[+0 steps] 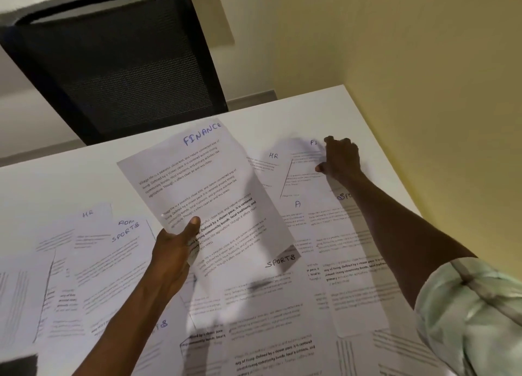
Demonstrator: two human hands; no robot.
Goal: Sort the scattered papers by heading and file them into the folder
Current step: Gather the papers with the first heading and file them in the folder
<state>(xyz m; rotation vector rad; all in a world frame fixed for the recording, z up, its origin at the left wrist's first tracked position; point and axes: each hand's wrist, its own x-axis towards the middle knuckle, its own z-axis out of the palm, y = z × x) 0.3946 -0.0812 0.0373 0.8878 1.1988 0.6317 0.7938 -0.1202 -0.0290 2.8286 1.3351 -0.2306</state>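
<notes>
My left hand (pixel 172 251) holds up a printed sheet headed FINANCE (pixel 203 189), thumb on its front, above the table. My right hand (pixel 340 158) reaches to the far right and presses on the top corner of another sheet whose heading starts "FI" (pixel 306 161), fingers curled at its edge. Several printed sheets lie scattered and overlapping on the white table (pixel 70 175): one headed HR (pixel 268 164), another headed HR (pixel 90 217), one headed SPORTS (pixel 121 243), one headed SPORTS (pixel 271 279). No folder is in view.
A black mesh office chair (pixel 118 65) stands behind the table's far edge. A yellow wall (pixel 423 65) runs along the table's right side. A dark object (pixel 17 365) shows at the bottom left corner.
</notes>
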